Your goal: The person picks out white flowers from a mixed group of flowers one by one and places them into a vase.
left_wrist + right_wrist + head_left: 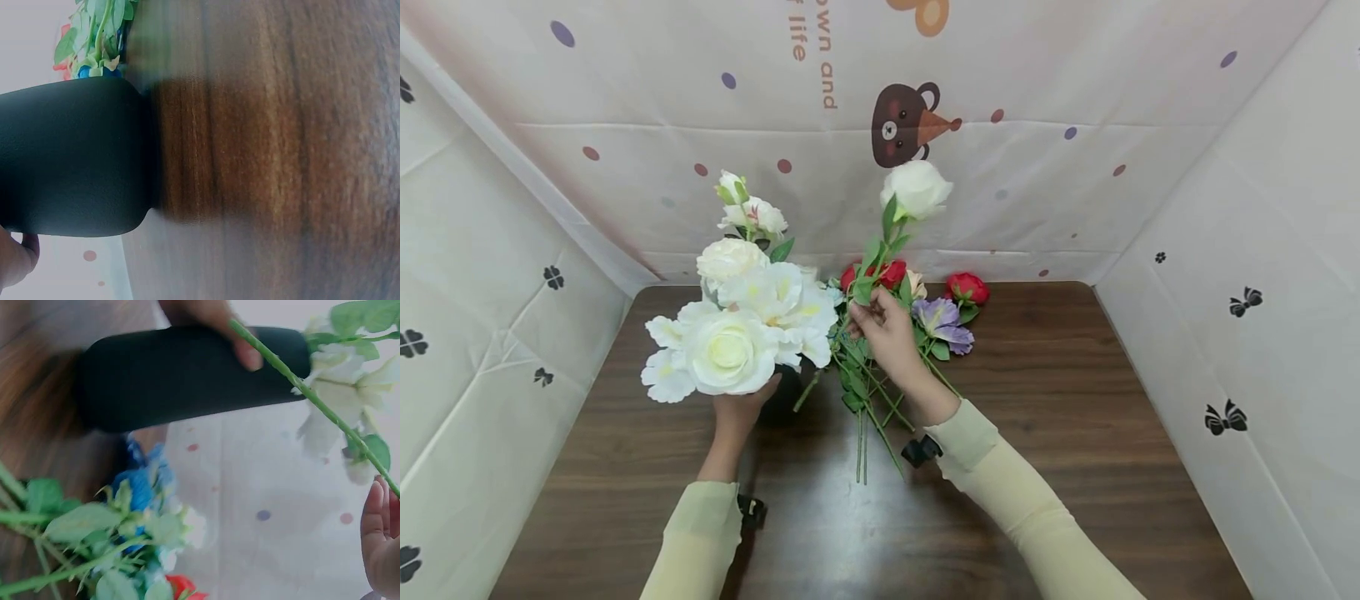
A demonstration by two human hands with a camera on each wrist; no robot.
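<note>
My left hand (737, 417) grips a black vase (75, 156) that stands upright on the table, its fingers wrapped round the upper part in the right wrist view. Large white flowers (730, 354) fill the vase's mouth and hide most of it from the head view. Between thumb and fingers, my right hand (891, 337) pinches the green stem (325, 415) of a single white rose (916, 190). The rose is held up to the right of the vase, bloom at the top. In the right wrist view its cut stem end overlaps the vase near my left hand.
Right of the vase, a loose pile of flowers lies on the wooden table (1045, 433). It holds red roses (967, 288), a purple flower (943, 323), blue flowers (134, 487) and crossed green stems (880, 417). Printed cloth walls (1240, 208) enclose the table's back and sides.
</note>
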